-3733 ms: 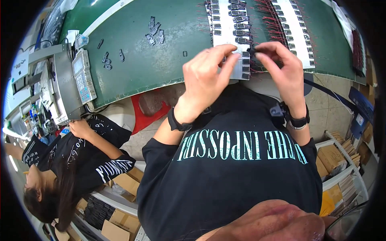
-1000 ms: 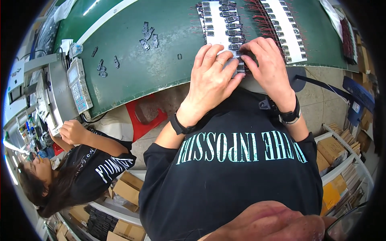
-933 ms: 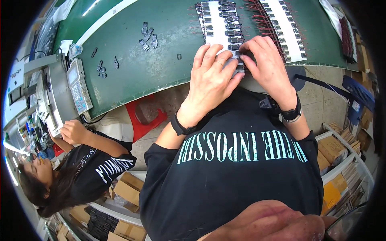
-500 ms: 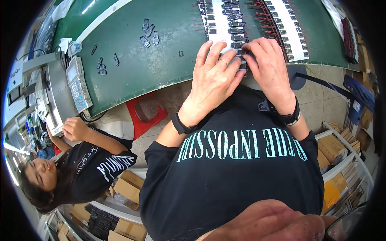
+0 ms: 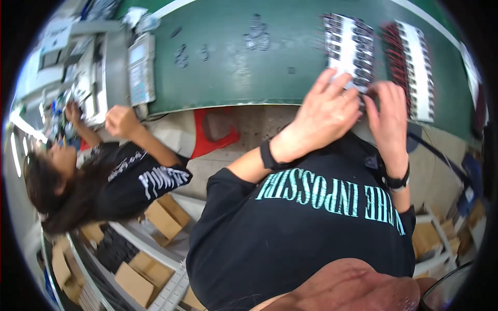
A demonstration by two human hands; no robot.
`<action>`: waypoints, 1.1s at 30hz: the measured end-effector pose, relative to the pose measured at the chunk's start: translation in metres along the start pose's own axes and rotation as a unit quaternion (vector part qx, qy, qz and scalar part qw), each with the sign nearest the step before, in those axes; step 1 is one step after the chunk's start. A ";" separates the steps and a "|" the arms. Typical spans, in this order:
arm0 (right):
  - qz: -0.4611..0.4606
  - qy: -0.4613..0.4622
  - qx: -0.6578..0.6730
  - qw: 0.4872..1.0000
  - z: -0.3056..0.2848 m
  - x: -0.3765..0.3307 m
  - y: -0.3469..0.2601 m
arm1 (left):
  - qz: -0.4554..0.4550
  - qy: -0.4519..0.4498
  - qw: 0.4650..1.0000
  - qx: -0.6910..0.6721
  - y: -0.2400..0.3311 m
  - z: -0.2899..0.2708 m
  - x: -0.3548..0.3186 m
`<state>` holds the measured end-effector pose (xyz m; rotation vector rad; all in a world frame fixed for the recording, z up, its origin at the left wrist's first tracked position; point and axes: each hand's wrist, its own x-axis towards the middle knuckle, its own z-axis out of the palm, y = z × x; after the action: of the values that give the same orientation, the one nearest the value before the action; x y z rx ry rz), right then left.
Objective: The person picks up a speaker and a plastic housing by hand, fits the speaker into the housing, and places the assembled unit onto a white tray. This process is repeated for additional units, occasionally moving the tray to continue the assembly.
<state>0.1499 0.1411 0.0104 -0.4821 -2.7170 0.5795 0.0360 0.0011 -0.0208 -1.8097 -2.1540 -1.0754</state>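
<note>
A white strip (image 5: 346, 49) carries two rows of small black rectangular parts with thin wires and lies on the green table. At its near end is my left hand (image 5: 324, 114), fingers reaching over the strip and thumb at its near edge, keeping hold of it. My right hand (image 5: 390, 111) is beside it on the right, thumb and forefinger curled together at the end of the right-hand row. What they pinch is too blurred and covered to make out. The parts beneath my fingers are hidden.
A second white strip (image 5: 415, 67) with red-wired parts lies to the right. Loose black parts (image 5: 257, 36) are scattered leftward on the table (image 5: 218, 78). A keypad device (image 5: 141, 72) stands at the left, near a seated co-worker (image 5: 119, 171). A red stool (image 5: 215, 137) is below the table edge.
The whole view has shifted, so table and hands appear farther right and lower. Both hands stay at the strip's near end. The co-worker's head has turned toward the machine.
</note>
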 end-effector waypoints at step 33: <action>0.051 -0.014 0.351 0.935 -0.014 0.005 -0.027 | -0.165 0.084 0.978 -0.100 -0.034 -0.048 0.004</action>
<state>0.1441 0.1242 0.0350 -0.4140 -2.2875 1.5040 -0.0114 -0.0249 0.0017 -1.3951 -2.3666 -1.5062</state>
